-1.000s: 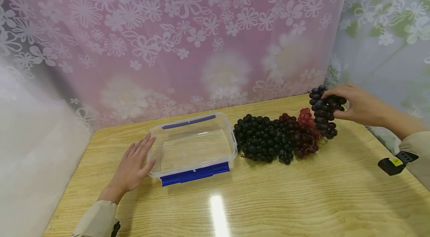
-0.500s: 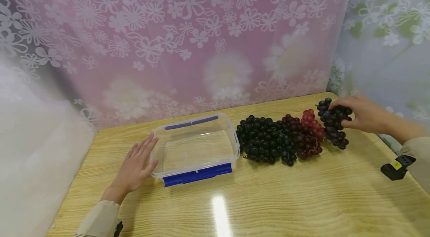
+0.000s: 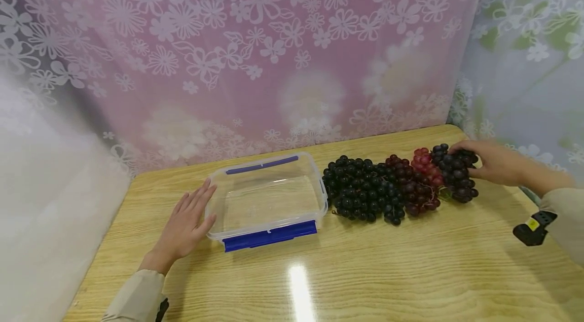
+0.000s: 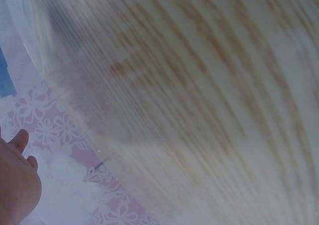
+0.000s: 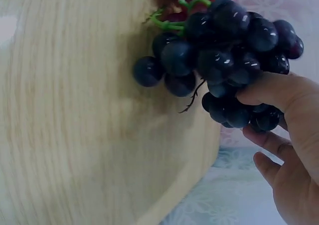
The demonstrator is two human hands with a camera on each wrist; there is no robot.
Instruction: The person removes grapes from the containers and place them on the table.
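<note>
My right hand (image 3: 497, 162) grips a bunch of dark purple grapes (image 3: 456, 172) near the right end of the table. In the right wrist view the thumb and fingers hold the bunch (image 5: 214, 60) from one side, with its lower grapes close over the wood. Just left of it lie a red bunch (image 3: 424, 165), a dark red bunch (image 3: 415, 192) and a large black bunch (image 3: 358, 190). With fingers extended, my left hand (image 3: 187, 223) rests against the left side of a clear plastic container (image 3: 264, 225) with nothing in it. Part of that hand (image 4: 17, 185) shows in the left wrist view.
The container has blue clips (image 3: 274, 237) along its front and back edges, and the black grapes lie right beside its right wall. A wooden table (image 3: 388, 271) bears everything. A pink floral curtain (image 3: 296, 58) hangs behind it, a pale one (image 3: 534, 58) at the right.
My right hand has lowered the dark purple grapes toward the table, and they now sit close against the red bunch. My left hand has stayed at the container.
</note>
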